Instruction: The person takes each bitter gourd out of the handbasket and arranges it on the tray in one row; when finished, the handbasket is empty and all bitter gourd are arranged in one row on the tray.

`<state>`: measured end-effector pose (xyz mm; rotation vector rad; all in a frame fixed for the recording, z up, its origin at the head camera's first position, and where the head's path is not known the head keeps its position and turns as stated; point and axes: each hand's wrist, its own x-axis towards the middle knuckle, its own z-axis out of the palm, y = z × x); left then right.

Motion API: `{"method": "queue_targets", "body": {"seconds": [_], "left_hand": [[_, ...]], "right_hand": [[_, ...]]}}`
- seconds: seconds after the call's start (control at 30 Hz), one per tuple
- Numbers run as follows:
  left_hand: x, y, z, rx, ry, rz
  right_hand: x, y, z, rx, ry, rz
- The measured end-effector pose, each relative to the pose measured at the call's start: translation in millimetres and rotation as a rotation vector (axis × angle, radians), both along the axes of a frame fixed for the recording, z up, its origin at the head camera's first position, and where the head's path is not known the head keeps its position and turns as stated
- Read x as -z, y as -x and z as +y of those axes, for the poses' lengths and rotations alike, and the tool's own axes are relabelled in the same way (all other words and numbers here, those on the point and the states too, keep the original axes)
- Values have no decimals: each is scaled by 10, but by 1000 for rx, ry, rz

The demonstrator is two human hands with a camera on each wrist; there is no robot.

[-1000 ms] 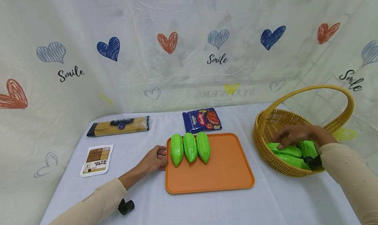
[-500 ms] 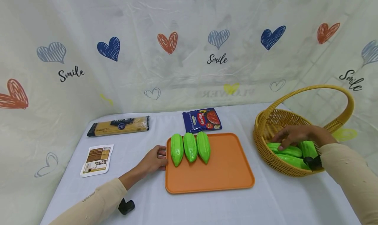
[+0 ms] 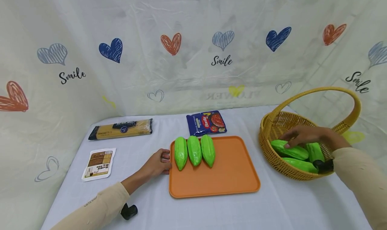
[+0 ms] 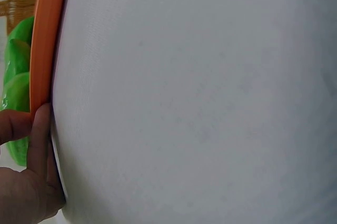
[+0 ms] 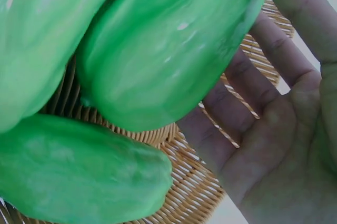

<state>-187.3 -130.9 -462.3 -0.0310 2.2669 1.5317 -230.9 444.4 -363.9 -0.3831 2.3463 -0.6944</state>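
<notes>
My left hand (image 3: 155, 163) is at the left edge of an orange tray (image 3: 217, 179); in the left wrist view its thumb and a finger pinch the rim. Three glossy green, ridged, oblong fruits (image 3: 195, 151) lie side by side at the tray's upper left. Inside the wicker basket (image 3: 263, 144) my right hand (image 3: 308, 136) holds a similar green ridged fruit (image 3: 291, 152), thumb on the near side. The right wrist view shows this fruit (image 5: 174, 50) tilted along the fingers. Two more green fruits are in the basket, one in front (image 3: 300, 164) and one at right (image 3: 315, 152).
A spaghetti pack (image 3: 122, 129) lies at the back left, with a white-edged packet (image 3: 99, 164) in front of it. Behind the tray is a blue Barilla pouch (image 3: 206, 123). The basket's tall handle (image 3: 320, 89) arches above the right hand.
My right hand has shifted slightly up and right, and the fruit under it has tilted, its left end now raised toward the basket rim. The left hand and tray stay put.
</notes>
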Motion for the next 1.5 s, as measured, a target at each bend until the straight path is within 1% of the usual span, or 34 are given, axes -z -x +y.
{"method": "queue_targets", "body": {"seconds": [0.1, 0.27, 0.47, 0.63, 0.87, 1.1, 1.33, 1.5], "left_hand": [[2, -2, -1, 3, 1, 10], [18, 1, -8, 2, -8, 5], [26, 10, -12, 6, -8, 0], [28, 15, -14, 2, -17, -1], [47, 24, -15, 0, -4, -7], [54, 16, -15, 12, -8, -9], [51, 24, -22, 9, -12, -6], [57, 29, -13, 0, -8, -6]], "right_hand": [[-43, -17, 25, 27, 18, 20], [-110, -58, 32, 82, 44, 3], [-183, -107, 1, 123, 77, 21], [-245, -159, -21, 116, 89, 50], [-319, -247, -62, 112, 73, 29], [-385, -360, -17, 111, 49, 40], [-446, -449, -36, 122, 25, 102], [-485, -494, -121, 111, 60, 117]]}}
